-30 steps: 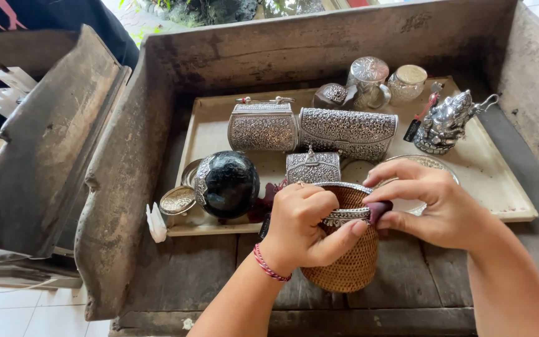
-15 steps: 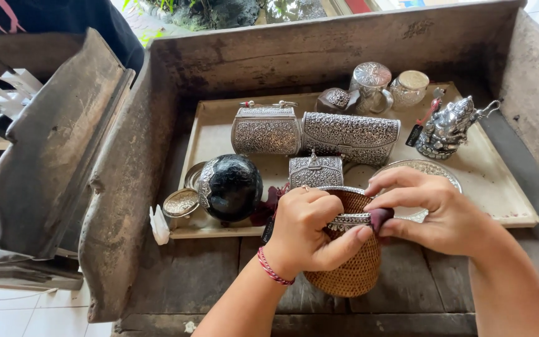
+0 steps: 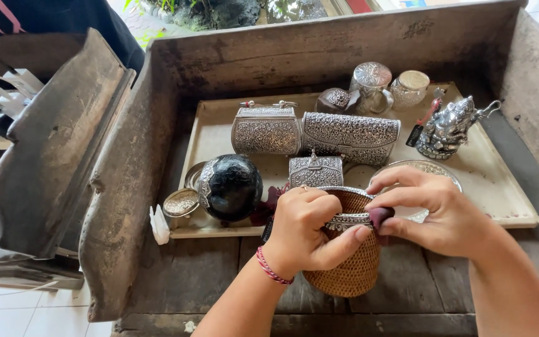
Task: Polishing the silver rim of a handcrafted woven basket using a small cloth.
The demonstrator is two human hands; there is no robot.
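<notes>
A small woven basket purse (image 3: 349, 268) with an ornate silver rim stands on the wooden surface near the front. My left hand (image 3: 307, 228) is wrapped around its rim from the left, thumb pressed on the silver band. My right hand (image 3: 435, 212) pinches a dark maroon cloth (image 3: 380, 216) against the rim's right side. Both hands cover most of the purse's opening.
Behind the purse, a cream tray (image 3: 506, 203) holds two silver clutch purses (image 3: 350, 136), a small silver box (image 3: 315, 170), a black ball-shaped piece (image 3: 232, 186), a silver dish (image 3: 428, 170), lidded jars (image 3: 372, 84) and a silver figurine (image 3: 453, 126). High weathered wooden walls (image 3: 126, 181) enclose the area.
The view has shifted slightly. My right hand has slid the maroon cloth a little along the purse's silver rim; my left hand keeps its hold.
</notes>
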